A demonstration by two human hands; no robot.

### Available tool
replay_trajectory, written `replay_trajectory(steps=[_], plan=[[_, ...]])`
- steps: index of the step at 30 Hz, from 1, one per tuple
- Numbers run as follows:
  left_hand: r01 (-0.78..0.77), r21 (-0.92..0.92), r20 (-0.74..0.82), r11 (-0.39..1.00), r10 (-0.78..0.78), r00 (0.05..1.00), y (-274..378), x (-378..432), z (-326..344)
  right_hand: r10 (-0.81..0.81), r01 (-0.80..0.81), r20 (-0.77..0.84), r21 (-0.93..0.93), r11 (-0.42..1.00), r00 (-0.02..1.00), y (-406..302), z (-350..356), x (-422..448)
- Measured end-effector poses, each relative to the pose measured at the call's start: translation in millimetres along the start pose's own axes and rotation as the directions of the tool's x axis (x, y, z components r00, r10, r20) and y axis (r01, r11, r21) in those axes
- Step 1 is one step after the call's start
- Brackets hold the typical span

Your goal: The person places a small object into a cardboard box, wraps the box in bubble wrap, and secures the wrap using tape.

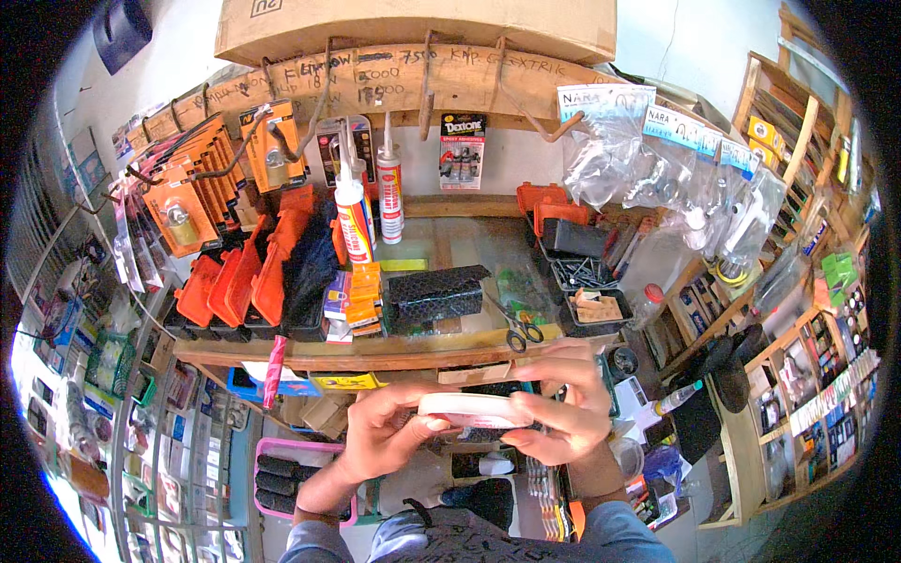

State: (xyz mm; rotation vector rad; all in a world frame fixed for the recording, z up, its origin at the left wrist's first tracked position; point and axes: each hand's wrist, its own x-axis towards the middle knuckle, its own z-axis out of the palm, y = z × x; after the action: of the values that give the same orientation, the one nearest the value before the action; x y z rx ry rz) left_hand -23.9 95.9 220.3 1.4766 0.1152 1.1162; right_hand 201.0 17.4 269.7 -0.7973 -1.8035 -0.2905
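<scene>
A flat, round white roll (473,408), apparently of tape, is held up edge-on in front of my chest. My left hand (383,431) pinches its left end between thumb and fingers. At the other end, the thumb and fingers of my right hand (569,409) grip the rim. Faint red marking shows on its lower side. Beyond my hands stands a glass-topped wooden counter (450,246). Black-handled scissors (519,331) lie near its front edge, just past my right fingers. A roll wrapped in black plastic (438,294) rests farther left on the glass.
Silicone sealant tubes (353,218) stand at the back of the counter. Orange-lidded cases (232,288) line its left side; open boxes of screws (584,273) sit right. Carded padlocks (181,218) and bagged goods (654,155) hang from hooks. Below left is a pink-rimmed basket (301,442).
</scene>
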Motion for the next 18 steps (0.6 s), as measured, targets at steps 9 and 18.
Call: replay_trajectory(steps=[9, 18], plan=[[0.036, 0.194, 0.071, 0.980, -0.051, 0.996, -5, -12, -8, -0.070, 0.058, 0.087, 0.131, 0.990, 0.994, 2, 22, 17], [0.011, 0.139, -0.001, 0.990, -0.011, 1.000, -7, -18, -7, -0.128, 0.177, -0.267, 0.169, 0.970, 0.955, 12, 46, 3]])
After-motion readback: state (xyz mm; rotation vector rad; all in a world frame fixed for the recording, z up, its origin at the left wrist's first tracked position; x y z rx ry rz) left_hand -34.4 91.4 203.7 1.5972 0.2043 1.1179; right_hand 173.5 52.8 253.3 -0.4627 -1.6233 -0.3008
